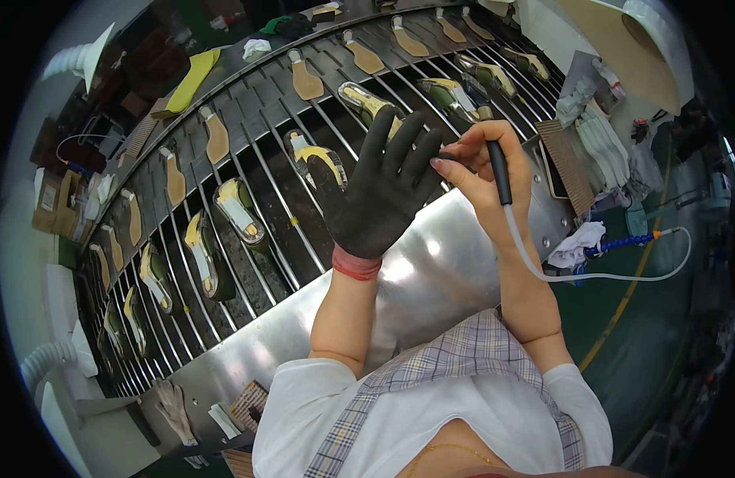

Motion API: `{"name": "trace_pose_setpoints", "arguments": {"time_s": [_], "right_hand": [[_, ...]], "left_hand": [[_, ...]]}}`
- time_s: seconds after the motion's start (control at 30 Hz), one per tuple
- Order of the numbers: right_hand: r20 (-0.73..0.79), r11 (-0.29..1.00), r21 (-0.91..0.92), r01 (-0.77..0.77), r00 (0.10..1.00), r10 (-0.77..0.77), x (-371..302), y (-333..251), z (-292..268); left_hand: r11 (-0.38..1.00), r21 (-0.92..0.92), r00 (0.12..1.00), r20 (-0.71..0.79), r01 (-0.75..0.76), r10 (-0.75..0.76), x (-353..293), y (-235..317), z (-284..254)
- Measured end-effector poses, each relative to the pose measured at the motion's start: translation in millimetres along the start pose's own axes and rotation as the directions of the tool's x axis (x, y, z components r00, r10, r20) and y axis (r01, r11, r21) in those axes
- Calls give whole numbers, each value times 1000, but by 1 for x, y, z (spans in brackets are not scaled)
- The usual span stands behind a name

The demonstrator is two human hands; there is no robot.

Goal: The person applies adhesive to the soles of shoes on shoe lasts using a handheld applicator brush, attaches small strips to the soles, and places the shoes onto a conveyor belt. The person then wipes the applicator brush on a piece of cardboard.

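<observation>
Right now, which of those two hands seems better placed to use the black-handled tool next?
Probably the right hand: the black-handled tool is in its grip, trailing a pale tube. The gloved left hand is open and spread, with nothing visible in it.

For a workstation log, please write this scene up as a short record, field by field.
Left hand: black glove, red cuff, fingers spread, grip open
Right hand: bare, holding a black-handled tool; fingertips by the glove's little finger, contact unclear
Hose: pale, joined to the tool
Rods: metal, bearing shoe uppers
Soles: tan, rowed beyond the uppers
Clothing: checked apron
</observation>
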State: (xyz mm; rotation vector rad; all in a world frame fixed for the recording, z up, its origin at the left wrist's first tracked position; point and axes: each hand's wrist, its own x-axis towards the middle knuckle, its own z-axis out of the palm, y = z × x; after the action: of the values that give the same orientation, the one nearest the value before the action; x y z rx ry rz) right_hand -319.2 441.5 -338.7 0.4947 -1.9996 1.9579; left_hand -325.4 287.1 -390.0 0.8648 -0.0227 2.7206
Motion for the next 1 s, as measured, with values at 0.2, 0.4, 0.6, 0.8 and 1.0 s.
{"name": "trace_pose_setpoints", "arguments": {"time_s": [0.2,0.4,0.6,0.8,1.0], "right_hand": [[2,1000,23,-14,1000,14,0,-6,2],[21,804,-433,408,896,-444,0,-15,0],[162,582,-616,531,808,-566,-1,-19,-11],[237,383,-727,569,732,-638,-5,-14,-17],[262,271,-755,597,653,-710,-9,-8,-20]], "left_hand": [[998,-57,998,-53,-36,33,-2,1,8],[999,33,999,-43,-3,5,1,-7,15],[998,60,996,-94,16,-11,0,-14,17],[993,111,990,-141,29,-13,-2,-29,23],[987,155,979,-203,46,-14,-1,-38,34]]}}
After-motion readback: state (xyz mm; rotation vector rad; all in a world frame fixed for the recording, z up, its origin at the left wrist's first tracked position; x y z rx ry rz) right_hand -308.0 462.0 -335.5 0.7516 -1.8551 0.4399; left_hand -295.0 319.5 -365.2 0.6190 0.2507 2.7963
